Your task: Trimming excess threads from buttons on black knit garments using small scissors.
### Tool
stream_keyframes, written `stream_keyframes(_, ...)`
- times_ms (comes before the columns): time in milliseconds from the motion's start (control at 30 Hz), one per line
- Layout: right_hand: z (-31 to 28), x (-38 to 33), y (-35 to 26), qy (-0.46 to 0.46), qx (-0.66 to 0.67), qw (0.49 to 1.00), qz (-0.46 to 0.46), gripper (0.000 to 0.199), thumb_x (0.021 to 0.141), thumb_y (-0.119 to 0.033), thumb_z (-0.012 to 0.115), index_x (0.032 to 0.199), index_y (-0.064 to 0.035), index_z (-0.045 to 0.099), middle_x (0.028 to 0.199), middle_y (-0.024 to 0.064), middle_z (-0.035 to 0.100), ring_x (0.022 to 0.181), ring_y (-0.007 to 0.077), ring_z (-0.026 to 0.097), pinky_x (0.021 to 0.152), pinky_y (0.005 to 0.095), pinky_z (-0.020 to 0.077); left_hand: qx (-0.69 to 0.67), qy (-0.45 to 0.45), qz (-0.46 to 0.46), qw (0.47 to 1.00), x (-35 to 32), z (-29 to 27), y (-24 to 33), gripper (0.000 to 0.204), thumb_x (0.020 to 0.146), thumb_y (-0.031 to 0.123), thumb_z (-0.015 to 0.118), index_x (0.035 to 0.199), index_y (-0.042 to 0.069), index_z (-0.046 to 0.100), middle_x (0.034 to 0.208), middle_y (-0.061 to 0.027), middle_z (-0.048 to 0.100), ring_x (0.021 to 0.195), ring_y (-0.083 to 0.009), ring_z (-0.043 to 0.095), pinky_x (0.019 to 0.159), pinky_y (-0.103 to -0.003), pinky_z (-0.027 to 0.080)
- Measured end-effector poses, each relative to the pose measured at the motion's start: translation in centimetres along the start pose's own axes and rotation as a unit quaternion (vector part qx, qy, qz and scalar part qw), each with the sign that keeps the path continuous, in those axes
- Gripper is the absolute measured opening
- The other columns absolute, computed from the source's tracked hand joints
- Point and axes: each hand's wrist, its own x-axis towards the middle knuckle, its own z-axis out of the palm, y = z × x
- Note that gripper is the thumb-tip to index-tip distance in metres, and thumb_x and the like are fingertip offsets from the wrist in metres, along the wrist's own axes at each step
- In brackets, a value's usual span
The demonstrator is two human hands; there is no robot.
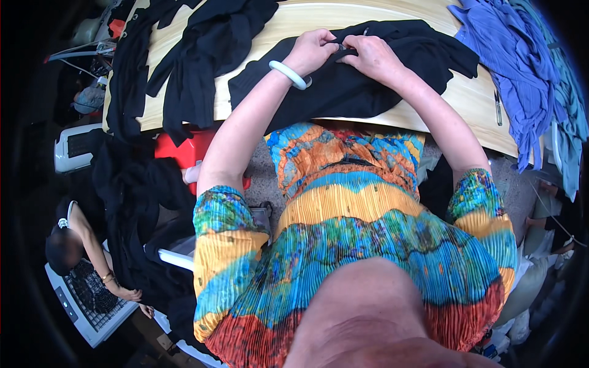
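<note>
L hand (311, 53) and R hand (376, 59) — fingertips nearly meeting — pinch a black garment (343, 92) on the table (481, 113); can't tell what else R holds. Bulk lies toward 6 o'clock, long axis approx. 8-to-2, both hands equally near.

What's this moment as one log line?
left hand: at black garment; right hand: beside left, same garment; black garment: on wooden table; violet-blue cloth: table's right
</note>
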Motion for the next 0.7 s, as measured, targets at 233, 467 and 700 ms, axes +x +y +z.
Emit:
stream_keyframes(233, -0.5, 0.5, 0.9, -0.049, 0.000, 0.998, -0.029, 0.021, 0.073, -0.021, 0.060, 0.082, -0.0015, 0.057, 0.075, 0.0183, 0.059, 0.078, 0.0346, 0.057, 0.072, 0.0417, 0.0462, 0.173, -0.021, 0.120, 0.977, -2.0, -0.2, 1.8, 0.040, 0.073, 0.022, 0.061, 0.105, -0.001, 0.053, 0.095, -0.0198, 0.059, 0.089, -0.0303, 0.058, 0.080, -0.034, 0.045)
stream_keyframes(467, -1.1, 0.5, 0.6, -0.088, 0.008, 0.993, -0.073, 0.015, 0.077, -0.012, 0.053, 0.081, 0.0019, 0.055, 0.074, 0.0200, 0.059, 0.078, 0.0353, 0.057, 0.071, 0.0428, 0.0461, 0.186, 0.059, 0.182, 0.964, -2.2, 1.2, 0.7, 0.033, 0.076, 0.014, 0.055, 0.105, -0.001, 0.052, 0.091, -0.0194, 0.059, 0.085, -0.0324, 0.058, 0.074, -0.037, 0.046)
stream_keyframes(700, 0.1, -0.3, -0.2, -0.054, -0.105, 0.991, -0.062, 0.014, 0.077, -0.008, 0.044, 0.083, 0.0018, 0.052, 0.081, 0.0209, 0.058, 0.078, 0.0349, 0.057, 0.071, 0.0414, 0.0466, 0.287, 0.108, 0.232, 0.923, -2.2, 2.0, 0.3, 0.025, 0.074, 0.008, 0.048, 0.096, -0.003, 0.053, 0.084, -0.0196, 0.058, 0.083, -0.0340, 0.055, 0.075, -0.041, 0.045)
